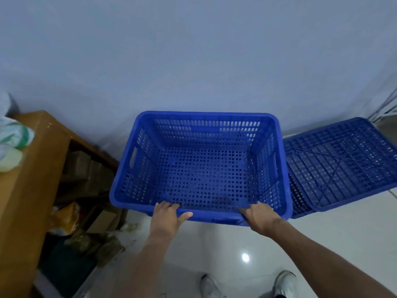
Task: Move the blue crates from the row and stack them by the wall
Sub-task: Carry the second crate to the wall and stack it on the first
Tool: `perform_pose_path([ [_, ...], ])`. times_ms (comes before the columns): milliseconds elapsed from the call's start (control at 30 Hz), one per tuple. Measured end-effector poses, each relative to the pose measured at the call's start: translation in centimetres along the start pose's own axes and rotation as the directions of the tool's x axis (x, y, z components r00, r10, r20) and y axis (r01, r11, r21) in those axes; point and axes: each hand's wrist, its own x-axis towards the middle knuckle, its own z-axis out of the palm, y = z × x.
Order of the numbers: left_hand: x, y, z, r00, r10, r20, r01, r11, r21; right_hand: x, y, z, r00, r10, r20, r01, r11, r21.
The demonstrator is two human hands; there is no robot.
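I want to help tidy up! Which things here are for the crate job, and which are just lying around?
For the job:
open blue crate, gripped at its near rim by the left hand and right hand
upturned blue crate beside it
wall

Just lying about:
wooden shelf
cardboard boxes inside it
plastic bags on top

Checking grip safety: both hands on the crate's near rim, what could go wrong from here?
The left hand and right hand grip the crate only at its near rim, so its far end might dip or slip. The overturned crate sits close on the right; rims could snag.
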Motion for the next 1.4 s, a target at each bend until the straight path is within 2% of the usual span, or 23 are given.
perform_pose_path([
  [200,1.9,2.8,0.2,0.999,-0.052,-0.012,0.052,0.998,0.04,1.8,3.6,-3.0,0.996,0.024,-0.08,-0.035,0.989,-0.144],
  [367,3.3,1.8,-0.7,0.993,0.073,0.092,-0.095,0.962,0.257,3.1,6.2,-4.0,0.995,-0.002,-0.103,-0.022,0.971,-0.238],
  [467,4.1,-0.4,-1.4,0.996,0.069,0.049,-0.081,0.935,0.346,3.4,7.7,-2.8,0.994,-0.015,-0.107,-0.01,0.973,-0.23],
  [567,5.1,-1.9,-2.6,0.994,0.065,0.085,-0.094,0.906,0.413,4.4,9.5,-2.4,0.987,-0.019,-0.158,-0.02,0.969,-0.245],
  [667,5.6,-1.6,-2.9,0.988,0.087,0.128,-0.137,0.875,0.465,4.8,10.4,-2.7,0.99,-0.013,-0.137,-0.024,0.963,-0.268],
  [933,5.3,-0.4,-1.5,0.994,0.013,0.11,-0.059,0.904,0.424,4.3,9.1,1.1,0.942,0.182,-0.282,-0.205,0.977,-0.055],
  [1000,5.3,-0.2,-1.3,0.994,-0.022,0.104,-0.021,0.916,0.401,4.2,8.6,1.3,0.934,0.224,-0.278,-0.241,0.97,-0.025],
  [1200,5.1,0.4,-2.1,0.992,-0.062,0.109,0.02,0.935,0.353,3.9,8.8,-0.1,0.955,0.228,-0.188,-0.236,0.972,-0.021],
  [1400,4.9,-0.5,-2.2,0.99,-0.122,0.073,0.092,0.943,0.321,2.5,7.9,1.5,0.936,0.198,-0.291,-0.212,0.977,-0.018],
])
